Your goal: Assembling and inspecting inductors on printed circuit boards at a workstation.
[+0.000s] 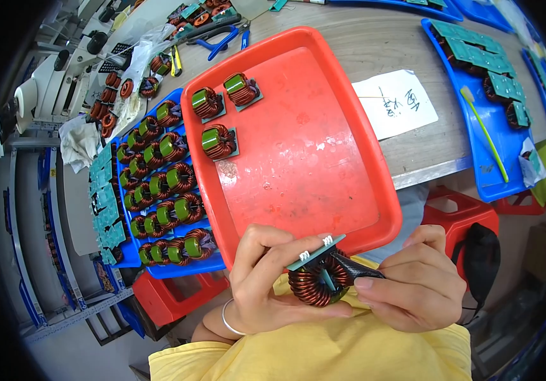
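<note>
My left hand point(260, 279) is closed around a toroidal coil point(308, 286) wound with copper wire. A small green circuit board point(316, 253) with white marks on its outer face sits against the coil's upper side. My right hand point(416, 286) pinches a black tapered tool point(363, 269). The tool's narrow end reaches the coil beside the board, and its tip is hidden there. Both hands are in front of my body, just below the near rim of a red tray point(298, 159). Three similar coils, including one at the tray's left point(219, 141), stand in it on small boards.
Left of the red tray, a blue tray point(158, 272) holds rows of coils. Green boards point(104, 197) lie beside it. Pliers point(219, 44) rest behind. A handwritten paper point(397, 105) lies at right, then another blue tray point(485, 171) with a green brush point(485, 136). Red stools point(457, 216) stand below.
</note>
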The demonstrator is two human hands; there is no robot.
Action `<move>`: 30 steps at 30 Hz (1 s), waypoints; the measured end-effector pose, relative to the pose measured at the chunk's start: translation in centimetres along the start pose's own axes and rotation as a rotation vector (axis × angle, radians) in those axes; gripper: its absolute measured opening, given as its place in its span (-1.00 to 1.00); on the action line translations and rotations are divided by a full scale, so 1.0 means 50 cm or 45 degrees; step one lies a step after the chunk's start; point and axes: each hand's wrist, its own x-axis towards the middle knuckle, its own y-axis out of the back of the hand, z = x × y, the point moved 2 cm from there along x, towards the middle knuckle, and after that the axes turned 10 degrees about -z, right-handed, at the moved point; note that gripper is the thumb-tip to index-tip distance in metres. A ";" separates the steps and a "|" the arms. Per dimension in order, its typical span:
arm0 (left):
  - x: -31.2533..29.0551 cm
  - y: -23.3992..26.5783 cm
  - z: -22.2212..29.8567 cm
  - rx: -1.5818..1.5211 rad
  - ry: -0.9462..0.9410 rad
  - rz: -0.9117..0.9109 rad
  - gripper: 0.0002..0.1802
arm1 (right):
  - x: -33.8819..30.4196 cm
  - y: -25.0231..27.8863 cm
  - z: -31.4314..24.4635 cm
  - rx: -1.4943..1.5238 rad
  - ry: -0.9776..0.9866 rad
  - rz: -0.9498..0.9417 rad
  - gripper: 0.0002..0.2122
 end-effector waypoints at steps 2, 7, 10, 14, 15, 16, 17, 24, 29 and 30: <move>-0.008 -0.001 -0.002 0.030 0.034 -0.038 -0.19 | 0.002 0.005 -0.002 -0.006 0.009 -0.001 -0.75; -0.014 -0.002 -0.006 0.081 0.073 -0.071 -0.13 | -0.003 0.000 -0.001 -0.001 -0.031 0.042 -0.74; -0.013 -0.002 -0.006 0.068 0.091 -0.085 -0.12 | -0.001 0.001 0.000 0.017 -0.042 0.021 -0.73; -0.014 -0.002 -0.006 0.068 0.077 -0.084 -0.12 | 0.001 0.003 0.000 0.017 -0.043 0.017 -0.73; -0.013 -0.002 -0.005 0.064 0.080 -0.085 -0.12 | 0.002 0.004 -0.001 0.017 -0.052 -0.006 -0.73; -0.014 -0.002 -0.005 0.064 0.080 -0.085 -0.12 | 0.002 0.003 -0.001 0.017 -0.052 -0.006 -0.73; -0.014 -0.002 -0.006 0.061 0.076 -0.084 -0.12 | 0.001 0.003 0.000 0.016 -0.042 0.004 -0.73; 0.000 0.001 0.000 -0.026 -0.010 -0.005 -0.25 | 0.002 0.004 0.000 0.026 -0.046 0.007 -0.72; 0.001 0.001 0.000 -0.046 -0.006 -0.005 -0.25 | 0.003 0.006 -0.002 0.024 -0.054 -0.002 -0.72; 0.001 0.001 0.000 -0.042 -0.008 -0.008 -0.26 | 0.003 0.005 -0.002 0.018 -0.052 0.007 -0.72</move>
